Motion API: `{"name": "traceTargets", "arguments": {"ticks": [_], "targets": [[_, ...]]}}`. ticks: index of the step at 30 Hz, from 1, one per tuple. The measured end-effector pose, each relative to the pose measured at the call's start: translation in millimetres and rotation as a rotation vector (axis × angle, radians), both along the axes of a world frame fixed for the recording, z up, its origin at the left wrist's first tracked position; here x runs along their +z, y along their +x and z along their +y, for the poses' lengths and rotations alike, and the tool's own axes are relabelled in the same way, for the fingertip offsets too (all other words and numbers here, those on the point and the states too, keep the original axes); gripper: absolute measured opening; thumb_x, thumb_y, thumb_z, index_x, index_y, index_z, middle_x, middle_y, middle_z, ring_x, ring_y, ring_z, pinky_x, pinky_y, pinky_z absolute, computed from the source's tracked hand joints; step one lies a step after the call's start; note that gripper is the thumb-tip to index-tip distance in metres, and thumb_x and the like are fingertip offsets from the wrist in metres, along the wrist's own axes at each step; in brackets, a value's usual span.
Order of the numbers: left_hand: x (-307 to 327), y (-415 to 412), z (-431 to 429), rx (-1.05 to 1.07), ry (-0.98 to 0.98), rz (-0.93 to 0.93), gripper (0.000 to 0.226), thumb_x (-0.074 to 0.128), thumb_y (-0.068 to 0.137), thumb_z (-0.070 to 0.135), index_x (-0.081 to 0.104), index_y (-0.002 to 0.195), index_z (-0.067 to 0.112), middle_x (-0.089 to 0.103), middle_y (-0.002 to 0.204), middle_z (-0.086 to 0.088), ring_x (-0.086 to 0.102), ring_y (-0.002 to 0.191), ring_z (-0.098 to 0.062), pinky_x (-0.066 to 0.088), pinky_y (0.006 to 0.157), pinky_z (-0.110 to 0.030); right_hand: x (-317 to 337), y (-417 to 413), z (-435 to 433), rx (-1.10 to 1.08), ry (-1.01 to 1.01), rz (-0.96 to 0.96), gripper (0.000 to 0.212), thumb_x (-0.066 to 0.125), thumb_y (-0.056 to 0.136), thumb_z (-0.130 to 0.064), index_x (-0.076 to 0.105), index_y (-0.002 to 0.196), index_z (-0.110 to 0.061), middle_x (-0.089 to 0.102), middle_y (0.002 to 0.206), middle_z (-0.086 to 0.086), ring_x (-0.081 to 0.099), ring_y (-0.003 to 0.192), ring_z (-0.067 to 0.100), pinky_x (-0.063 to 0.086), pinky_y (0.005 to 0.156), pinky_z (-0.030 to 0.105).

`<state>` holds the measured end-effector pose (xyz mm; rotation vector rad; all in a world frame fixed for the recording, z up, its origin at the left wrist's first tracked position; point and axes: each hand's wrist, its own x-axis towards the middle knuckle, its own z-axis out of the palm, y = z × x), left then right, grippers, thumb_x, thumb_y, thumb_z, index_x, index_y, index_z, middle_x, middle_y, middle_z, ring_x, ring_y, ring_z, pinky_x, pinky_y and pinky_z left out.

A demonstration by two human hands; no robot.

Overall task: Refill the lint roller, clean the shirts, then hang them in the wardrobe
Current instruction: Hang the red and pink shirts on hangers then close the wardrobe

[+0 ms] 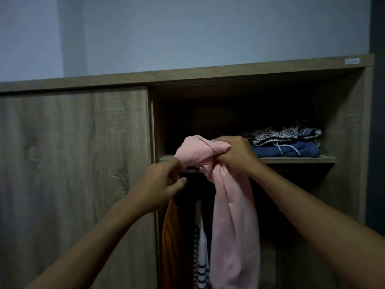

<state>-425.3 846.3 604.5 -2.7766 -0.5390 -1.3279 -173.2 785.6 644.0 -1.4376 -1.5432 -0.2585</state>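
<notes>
The person stands facing a tall wardrobe of grey-brown wood-grain board (187,75), both bare arms stretched up into its open right half. The right hand (237,157) is clenched round the bunched top of a pale pink cotton shirt (233,215), holding it at the level of the inner wooden shelf (295,159). From that fist the rest of the shirt hangs straight down in a long, loose fold in front of the dark hanging space below. The left hand (164,182) is just beside the bunched fabric on its left, fingers curled and thumb set under them near a small dark part at the shirt's neck. In this dim light I cannot tell whether it is pinching anything. On the shelf, right of the hands, lies a folded black-and-white patterned cloth (285,133), stacked on a folded blue garment with a white drawstring (291,150). Under the shelf, left of the pink shirt, hang an orange garment (170,243) and a white top with dark navy stripes (201,257), close side by side. The wardrobe's flat sliding door (73,163) covers the left half. A small pale sticker (352,61) sits on the top board's right end, and a plain bluish-grey wall (187,28) rises above.
</notes>
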Motion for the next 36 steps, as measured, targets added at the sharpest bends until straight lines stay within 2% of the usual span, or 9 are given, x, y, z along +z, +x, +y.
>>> {"name": "traceTargets", "arguments": {"ticks": [5, 9, 12, 15, 19, 23, 26, 32, 36], "targets": [[0, -24, -9, 0.036, 0.024, -0.165, 0.041, 0.066, 0.083, 0.005, 0.056, 0.121, 0.019, 0.056, 0.100, 0.004, 0.056, 0.083, -0.008, 0.045, 0.072, -0.026, -7, -1, -58, 0.237, 0.011, 0.097, 0.048, 0.064, 0.069, 0.014, 0.077, 0.102, -0.019, 0.078, 0.097, -0.001, 0.072, 0.094, 0.010, 0.057, 0.083, 0.029], [0, -23, -25, -0.026, 0.053, -0.145, 0.056, 0.061, 0.081, 0.015, 0.048, 0.135, 0.021, 0.054, 0.118, -0.004, 0.054, 0.103, -0.013, 0.052, 0.087, -0.038, -9, -3, -92, 0.343, -0.060, 0.160, 0.057, 0.055, 0.068, 0.025, 0.075, 0.105, -0.013, 0.078, 0.100, -0.001, 0.071, 0.096, 0.009, 0.054, 0.083, 0.025], [3, -20, -40, -0.079, 0.070, -0.125, 0.057, 0.060, 0.081, 0.015, 0.049, 0.136, 0.022, 0.052, 0.117, -0.002, 0.053, 0.103, -0.015, 0.051, 0.091, -0.041, -12, -4, -106, 0.373, -0.094, 0.193, 0.053, 0.053, 0.074, 0.028, 0.074, 0.109, -0.006, 0.077, 0.104, 0.001, 0.070, 0.099, 0.011, 0.054, 0.085, 0.024], [1, -22, -52, -0.142, 0.064, -0.086, 0.058, 0.065, 0.084, 0.013, 0.048, 0.138, 0.026, 0.050, 0.118, 0.004, 0.052, 0.105, -0.013, 0.050, 0.091, -0.036, -19, -3, -111, 0.430, -0.163, 0.255, 0.039, 0.058, 0.087, 0.016, 0.069, 0.120, -0.001, 0.073, 0.117, 0.015, 0.068, 0.114, 0.028, 0.054, 0.099, 0.044], [-5, -24, -68, -0.262, 0.059, 0.020, 0.062, 0.063, 0.085, 0.042, 0.044, 0.143, 0.030, 0.050, 0.128, 0.010, 0.051, 0.114, -0.004, 0.047, 0.096, -0.026, -27, -10, -111, 0.521, -0.261, 0.280, 0.036, 0.059, 0.093, 0.005, 0.064, 0.129, -0.002, 0.066, 0.127, 0.022, 0.060, 0.124, 0.041, 0.043, 0.108, 0.062], [-8, -19, -83, -0.294, 0.089, 0.113, 0.073, 0.065, 0.084, 0.048, 0.035, 0.149, 0.036, 0.048, 0.134, 0.010, 0.048, 0.123, -0.010, 0.046, 0.100, -0.033, -31, -23, -118, 0.534, -0.266, 0.306, 0.037, 0.057, 0.091, 0.011, 0.065, 0.126, 0.001, 0.070, 0.123, 0.013, 0.066, 0.116, 0.023, 0.054, 0.096, 0.034], [-8, -13, -89, -0.317, 0.126, 0.142, 0.062, 0.064, 0.083, 0.041, 0.048, 0.142, 0.029, 0.056, 0.124, 0.007, 0.055, 0.113, -0.014, 0.049, 0.092, -0.037, -32, -31, -122, 0.498, -0.312, 0.210, 0.030, 0.058, 0.090, 0.012, 0.069, 0.116, 0.002, 0.073, 0.113, 0.007, 0.068, 0.102, 0.011, 0.052, 0.084, 0.021], [-5, -8, -101, -0.362, 0.124, 0.037, 0.037, 0.054, 0.080, 0.023, 0.074, 0.110, 0.014, 0.075, 0.097, 0.001, 0.069, 0.089, -0.014, 0.054, 0.076, -0.039, -46, -36, -125, 0.443, -0.352, 0.274, 0.023, 0.060, 0.088, 0.013, 0.068, 0.100, -0.005, 0.072, 0.091, -0.005, 0.065, 0.083, 0.001, 0.049, 0.072, 0.015], [-1, 2, -108, -0.335, 0.071, -0.023, 0.027, 0.063, 0.084, 0.007, 0.077, 0.105, 0.016, 0.077, 0.093, 0.005, 0.070, 0.085, -0.007, 0.053, 0.073, -0.032, -59, -37, -130, 0.360, -0.296, 0.233, 0.023, 0.064, 0.090, 0.007, 0.067, 0.110, -0.002, 0.072, 0.106, -0.001, 0.066, 0.096, 0.006, 0.051, 0.085, 0.020]]}}
